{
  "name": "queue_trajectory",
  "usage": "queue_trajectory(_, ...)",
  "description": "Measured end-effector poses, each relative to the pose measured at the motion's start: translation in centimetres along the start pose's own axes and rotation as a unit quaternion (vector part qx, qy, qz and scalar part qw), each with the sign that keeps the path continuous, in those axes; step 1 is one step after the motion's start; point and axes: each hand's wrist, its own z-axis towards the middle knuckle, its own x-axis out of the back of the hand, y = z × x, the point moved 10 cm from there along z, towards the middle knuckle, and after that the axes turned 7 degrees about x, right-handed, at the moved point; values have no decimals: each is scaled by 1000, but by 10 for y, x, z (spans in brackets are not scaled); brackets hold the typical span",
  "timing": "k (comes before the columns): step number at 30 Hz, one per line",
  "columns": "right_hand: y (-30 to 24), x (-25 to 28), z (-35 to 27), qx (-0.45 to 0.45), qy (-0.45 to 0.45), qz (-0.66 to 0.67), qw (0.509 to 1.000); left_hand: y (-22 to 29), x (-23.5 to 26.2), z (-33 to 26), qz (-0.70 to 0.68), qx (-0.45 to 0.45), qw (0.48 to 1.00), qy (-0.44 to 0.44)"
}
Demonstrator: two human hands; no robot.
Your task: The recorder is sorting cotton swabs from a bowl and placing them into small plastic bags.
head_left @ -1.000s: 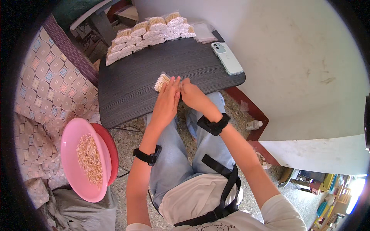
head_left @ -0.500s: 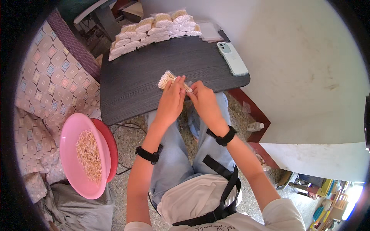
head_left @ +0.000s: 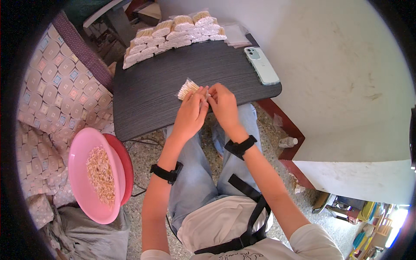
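**Both hands on a small bundle of cotton swabs**

Here we are over the dark wood-grain table [head_left: 151, 99], and both hands meet at its near edge. The left hand [head_left: 190, 115] is curled closed around a bundle of cotton swabs [head_left: 187, 89], whose white tips fan out up and to the left of the fingers. The right hand [head_left: 223, 104] is right against it, fingers bent and pinching at the same bundle from the other side; the two hands touch. The bundle seems to sit in a clear wrapper, though that is hard to make out.

Along the far edge of the table lies a long row of packed swab bundles [head_left: 173, 37], well apart from the hands. A pale green phone [head_left: 261, 65] lies near the table's right corner. Down at the person's left, a pink plate [head_left: 89, 173] holds a loose heap of swabs [head_left: 100, 174] and rests on a red plate [head_left: 125, 164].
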Motion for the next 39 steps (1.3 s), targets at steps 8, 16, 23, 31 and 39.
queue_trajectory(8,19,-4,6,-36,-111,177,977,-2,3,3,99,54,991,75)
queue_trajectory(16,30,6,-4,-40,-46,208,976,-5,5,5,136,97,979,116)
queue_trajectory(23,30,7,-7,-56,-54,188,979,2,9,8,186,57,965,175)
queue_trajectory(31,38,10,-7,-87,-27,216,972,23,6,8,197,-14,962,190)
queue_trajectory(39,30,7,-6,-64,-60,193,977,1,5,15,166,50,973,154)
